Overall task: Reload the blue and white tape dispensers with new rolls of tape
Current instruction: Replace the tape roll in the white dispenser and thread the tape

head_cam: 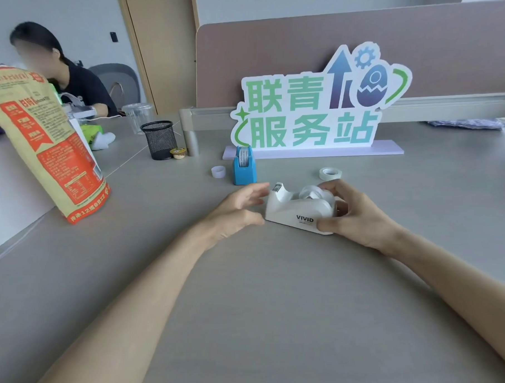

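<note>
The white tape dispenser (292,208) lies on the grey desk (250,292) in front of me, with a roll of clear tape (313,192) seated in its cradle. My right hand (353,213) wraps around its rear end, thumb low on the near side, fingers over the roll. Just left of the cutter end, my left hand (235,212) hovers with fingers spread, holding nothing. Behind them stands the blue tape dispenser (244,165) with a roll in it. A loose tape roll (330,173) lies to the right, and a small white core (218,171) to the left.
A large white sign with green characters (314,107) stands at the back. On the left stands an orange and tan bag (46,142). A black mesh pen cup (159,139) and a small yellow pot (178,153) sit behind. A person sits at the far left.
</note>
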`<control>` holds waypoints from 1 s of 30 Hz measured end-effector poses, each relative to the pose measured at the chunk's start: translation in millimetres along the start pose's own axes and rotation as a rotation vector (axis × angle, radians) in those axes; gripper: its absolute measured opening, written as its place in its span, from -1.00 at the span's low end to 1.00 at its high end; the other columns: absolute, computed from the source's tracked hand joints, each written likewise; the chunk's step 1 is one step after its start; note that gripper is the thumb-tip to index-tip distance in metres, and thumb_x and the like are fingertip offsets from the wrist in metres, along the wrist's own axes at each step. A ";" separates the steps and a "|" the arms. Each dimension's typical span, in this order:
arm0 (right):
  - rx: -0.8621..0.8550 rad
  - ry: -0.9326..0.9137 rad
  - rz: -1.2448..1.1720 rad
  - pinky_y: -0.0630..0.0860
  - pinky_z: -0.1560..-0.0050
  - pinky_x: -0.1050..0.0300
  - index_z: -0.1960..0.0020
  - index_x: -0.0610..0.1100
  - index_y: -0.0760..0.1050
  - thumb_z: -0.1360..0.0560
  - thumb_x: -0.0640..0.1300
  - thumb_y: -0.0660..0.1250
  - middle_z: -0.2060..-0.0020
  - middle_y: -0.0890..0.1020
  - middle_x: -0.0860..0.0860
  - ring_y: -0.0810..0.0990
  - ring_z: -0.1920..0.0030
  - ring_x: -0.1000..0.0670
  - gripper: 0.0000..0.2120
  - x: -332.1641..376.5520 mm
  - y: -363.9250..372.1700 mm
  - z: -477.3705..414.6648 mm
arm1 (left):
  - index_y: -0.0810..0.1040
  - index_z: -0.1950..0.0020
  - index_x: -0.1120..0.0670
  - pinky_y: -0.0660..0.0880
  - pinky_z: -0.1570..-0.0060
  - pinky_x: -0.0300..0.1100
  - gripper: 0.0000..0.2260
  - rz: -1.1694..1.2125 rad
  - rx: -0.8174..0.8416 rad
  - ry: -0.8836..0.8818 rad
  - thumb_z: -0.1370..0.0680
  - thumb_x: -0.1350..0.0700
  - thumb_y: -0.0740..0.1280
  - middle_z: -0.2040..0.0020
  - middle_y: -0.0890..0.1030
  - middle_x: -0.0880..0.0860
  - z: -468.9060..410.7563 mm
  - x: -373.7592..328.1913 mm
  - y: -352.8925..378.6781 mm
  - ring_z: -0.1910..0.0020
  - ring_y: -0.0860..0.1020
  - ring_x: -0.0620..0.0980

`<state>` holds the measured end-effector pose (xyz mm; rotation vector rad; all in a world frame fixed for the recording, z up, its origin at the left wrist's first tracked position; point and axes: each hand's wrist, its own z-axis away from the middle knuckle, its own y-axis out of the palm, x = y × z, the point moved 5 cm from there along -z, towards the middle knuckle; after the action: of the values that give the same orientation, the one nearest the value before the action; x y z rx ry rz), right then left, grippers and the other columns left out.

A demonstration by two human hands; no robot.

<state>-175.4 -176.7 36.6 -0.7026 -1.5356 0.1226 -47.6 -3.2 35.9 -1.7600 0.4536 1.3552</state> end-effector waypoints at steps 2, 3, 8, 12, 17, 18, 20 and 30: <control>-0.002 -0.019 -0.040 0.54 0.13 0.18 -0.10 0.09 0.48 -0.16 -0.12 0.43 0.07 0.65 0.05 0.63 0.00 0.00 -0.49 0.7 -1.1 -0.8 | 0.35 -0.45 0.03 0.47 -0.11 -0.42 -0.40 0.046 0.029 0.002 -0.46 0.36 0.38 -0.30 0.52 -0.08 1.9 -3.0 8.3 -0.17 0.51 -0.31; -0.007 -0.027 -0.051 0.53 0.14 0.21 -0.10 0.08 0.49 -0.17 -0.14 0.41 0.09 0.64 0.05 0.62 0.02 0.01 -0.50 0.6 -1.0 -1.4 | 0.36 -0.44 0.04 0.46 -0.09 -0.46 -0.42 0.047 0.022 0.007 -0.47 0.35 0.40 -0.27 0.53 -0.09 1.6 -3.7 10.8 -0.15 0.51 -0.34; -0.021 -0.091 -0.001 0.57 -0.09 0.04 -0.30 0.14 0.40 -0.32 -0.18 0.37 -0.09 0.62 0.06 0.63 -0.07 -0.04 -0.42 1.0 3.0 0.1 | 0.50 -0.27 -0.01 0.49 -0.21 -0.14 -0.53 -0.037 -0.104 0.010 -0.40 0.14 0.53 -0.15 0.59 -0.01 -1.4 1.5 8.9 -0.16 0.57 -0.08; -0.141 -0.204 0.126 0.42 -0.19 0.25 -0.39 0.11 0.38 -0.51 -0.18 0.31 -0.21 0.54 0.16 0.52 -0.20 0.14 -0.52 10.0 -1.5 4.1 | 0.56 -0.02 -0.12 0.50 -0.18 -0.03 -0.62 -0.103 -0.114 0.033 -0.25 -0.10 0.54 0.04 0.59 -0.01 -1.6 3.5 11.5 -0.02 0.58 -0.03; -0.275 -0.437 0.383 0.48 -0.10 0.24 -0.21 -0.04 0.60 -0.61 -0.11 0.26 -0.13 0.66 0.07 0.60 -0.12 0.04 -0.77 27.0 -2.3 6.1 | 0.54 -0.09 -0.09 0.48 -0.25 0.02 -0.59 -0.101 -0.110 0.042 -0.28 -0.11 0.51 -0.05 0.64 -0.06 -1.9 5.7 13.8 -0.13 0.57 -0.06; -0.282 -0.450 0.406 0.51 -0.10 0.12 -0.16 -0.03 0.63 -0.60 -0.13 0.27 -0.10 0.67 0.06 0.61 -0.09 0.00 -0.79 28.2 -4.0 4.9 | 0.54 -0.11 -0.08 0.48 -0.26 0.00 -0.59 -0.105 -0.104 0.045 -0.30 -0.09 0.51 -0.06 0.64 -0.07 -1.4 4.8 14.2 -0.14 0.57 -0.08; -0.286 -0.443 0.439 0.54 -0.05 0.02 -0.08 0.00 0.66 -0.58 -0.13 0.31 -0.02 0.69 0.09 0.64 -0.03 -0.03 -0.82 32.0 -9.2 2.1 | 0.53 -0.16 -0.06 0.48 -0.26 -0.05 -0.59 -0.112 -0.096 0.053 -0.34 -0.05 0.49 -0.10 0.63 -0.06 -0.8 3.4 14.3 -0.15 0.57 -0.10; -0.236 -0.536 0.697 0.50 0.19 0.05 -0.12 -0.06 0.64 -0.53 -0.36 0.27 0.00 0.63 -0.05 0.59 0.12 -0.16 -0.69 39.8 -14.1 4.6 | 0.50 -0.24 -0.07 0.47 -0.27 -0.05 -0.54 -0.133 -0.071 0.046 -0.35 -0.03 0.46 -0.16 0.60 -0.04 -2.5 2.1 16.9 -0.18 0.55 -0.08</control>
<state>-181.8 -166.7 77.3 -1.4640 -1.7568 0.7060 -57.4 -14.5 27.4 -1.8481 0.3105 1.2528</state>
